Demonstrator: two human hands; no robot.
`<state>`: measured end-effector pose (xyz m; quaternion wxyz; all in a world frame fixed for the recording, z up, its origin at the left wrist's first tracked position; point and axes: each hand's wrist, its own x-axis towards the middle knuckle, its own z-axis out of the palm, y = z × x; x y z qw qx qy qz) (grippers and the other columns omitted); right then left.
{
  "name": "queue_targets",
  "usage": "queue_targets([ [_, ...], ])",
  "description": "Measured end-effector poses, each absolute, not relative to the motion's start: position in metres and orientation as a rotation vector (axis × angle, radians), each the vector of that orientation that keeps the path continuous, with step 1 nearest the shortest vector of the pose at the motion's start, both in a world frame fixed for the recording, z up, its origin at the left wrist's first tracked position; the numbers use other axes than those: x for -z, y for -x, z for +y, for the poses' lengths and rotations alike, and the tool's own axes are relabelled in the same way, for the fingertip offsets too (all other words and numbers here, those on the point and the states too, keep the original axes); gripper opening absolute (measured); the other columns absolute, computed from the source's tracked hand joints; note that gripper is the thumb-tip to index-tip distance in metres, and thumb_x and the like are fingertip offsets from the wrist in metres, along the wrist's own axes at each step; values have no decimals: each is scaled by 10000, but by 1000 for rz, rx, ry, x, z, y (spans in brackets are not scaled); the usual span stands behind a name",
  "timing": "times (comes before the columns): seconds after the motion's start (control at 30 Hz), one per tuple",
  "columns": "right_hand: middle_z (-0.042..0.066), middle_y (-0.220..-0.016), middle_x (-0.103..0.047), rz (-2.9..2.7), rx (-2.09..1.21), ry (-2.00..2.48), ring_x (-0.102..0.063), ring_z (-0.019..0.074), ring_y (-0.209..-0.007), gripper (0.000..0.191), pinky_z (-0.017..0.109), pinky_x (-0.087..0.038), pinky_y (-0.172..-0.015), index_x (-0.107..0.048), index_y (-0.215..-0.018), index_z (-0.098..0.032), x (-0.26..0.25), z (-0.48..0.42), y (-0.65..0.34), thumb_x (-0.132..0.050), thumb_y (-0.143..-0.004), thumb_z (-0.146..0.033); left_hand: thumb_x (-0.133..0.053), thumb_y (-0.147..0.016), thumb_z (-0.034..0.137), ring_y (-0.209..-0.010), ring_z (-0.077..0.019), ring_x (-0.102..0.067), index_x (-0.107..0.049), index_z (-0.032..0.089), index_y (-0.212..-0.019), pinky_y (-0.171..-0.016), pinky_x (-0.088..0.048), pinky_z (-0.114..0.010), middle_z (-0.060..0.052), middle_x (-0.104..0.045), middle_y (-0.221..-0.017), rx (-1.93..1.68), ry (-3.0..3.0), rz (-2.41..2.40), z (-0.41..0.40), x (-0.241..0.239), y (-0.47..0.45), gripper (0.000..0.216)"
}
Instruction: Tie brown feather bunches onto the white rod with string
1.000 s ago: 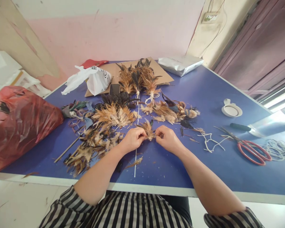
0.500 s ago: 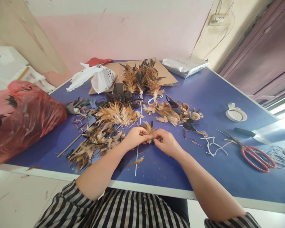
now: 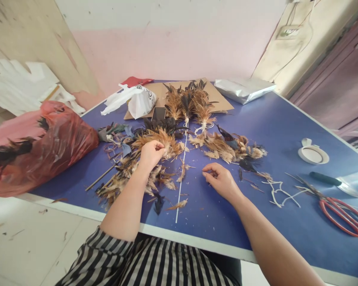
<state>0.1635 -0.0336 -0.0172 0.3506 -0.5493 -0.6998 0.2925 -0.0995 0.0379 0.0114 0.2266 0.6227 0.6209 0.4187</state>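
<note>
your hands have parted, ending their shared hold.
your left hand (image 3: 150, 155) is at the tan feathers (image 3: 167, 138), right hand (image 3: 221, 180) curled; can't tell if either pinches anything.

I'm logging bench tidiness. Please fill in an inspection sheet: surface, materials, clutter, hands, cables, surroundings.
Surface: blue table, pale-edged, littered.
Materials: loose feathers on both sides; feather bunches at the back, partly on cardboard.
Clutter: scissors and knife at right; white bag and silver package at the back; red bag at left.
Left hand: at loose feathers; grip unclear.
Right hand: loosely curled; nothing seen in it.
Cables: thin wires beside wall box.
Surroundings: pink wall; pale floor, littered.
</note>
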Motion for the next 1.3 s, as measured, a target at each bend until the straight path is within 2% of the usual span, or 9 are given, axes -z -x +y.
queue_targets([
  [0.1, 28, -736, -603, -1782, -757, 1427, -547, 134, -578, 164, 264, -442, -575, -583, -852, -194, 18, -33, -166, -519, -753, -307, -621, -615, 251, -579, -137, -546, -619, 162, -636, -596, -423, -257, -21, -605, -607, -1097, -1765, 1885, 45, -10, 113, 92],
  [0.23, 26, -688, -599, -1693, -697, 1450, -533, 139, -566, 197, 264, -432, -563, -599, -845, -189, 11, -31, -174, -524, -743, -340, -581, -673, 303, -604, -136, -530, -624, 167, -653, -625, -413, -255, -23, -597, -639, -1307, -1819, 1954, 39, -19, 112, 144],
  [0.43, -2, -524, -550, -1367, -522, 1613, -471, 120, -457, 261, 241, -380, -480, -630, -814, -164, -12, -23, -212, -555, -703, -388, -540, -744, 332, -584, -99, -485, -599, 158, -732, -614, -404, -224, -13, -566, -703, -1541, -1927, 1648, 17, -33, 83, 184],
  [0.67, 17, -595, -602, -1220, -282, 1852, -490, 127, -486, 295, 245, -374, -485, -675, -746, -155, -13, -18, -275, -570, -662, -419, -542, -766, 326, -617, -106, -478, -571, 164, -619, -602, -386, -224, -10, -529, -636, -1309, -2093, 1201, -13, -28, 40, 221],
  [0.8, 17, -621, -621, -1408, -262, 1841, -532, 154, -561, 247, 259, -405, -554, -675, -757, -176, -1, -13, -266, -539, -694, -372, -539, -762, 355, -601, -105, -491, -580, 161, -630, -564, -388, -218, -16, -553, -643, -1144, -1995, 1092, -18, -26, 27, 238],
  [0.9, 33, -773, -637, -1627, -155, 1799, -566, 163, -694, 204, 263, -419, -663, -673, -786, -196, 5, -7, -244, -509, -724, -300, -546, -746, 395, -498, -85, -452, -587, 163, -672, -474, -359, -205, 5, -538, -578, -954, -1823, 1081, -20, -30, 22, 248],
  [1.13, 90, -966, -591, -1729, 107, 2114, -582, 198, -834, 281, 270, -400, -645, -593, -1037, -215, 9, 5, -222, -437, -820, -301, -581, -709, 404, -443, -71, -438, -604, 165, -678, -426, -333, -187, 12, -543, -518, -718, -1671, 983, -33, -41, 0, 241],
  [1.3, 111, -934, -588, -1783, 85, 2230, -588, 217, -819, 237, 289, -401, -635, -622, -879, -193, 15, 6, -221, -410, -834, -288, -598, -695, 390, -434, -66, -432, -608, 158, -659, -422, -331, -186, 11, -542, -510, -690, -1643, 937, -33, -35, -6, 235],
])
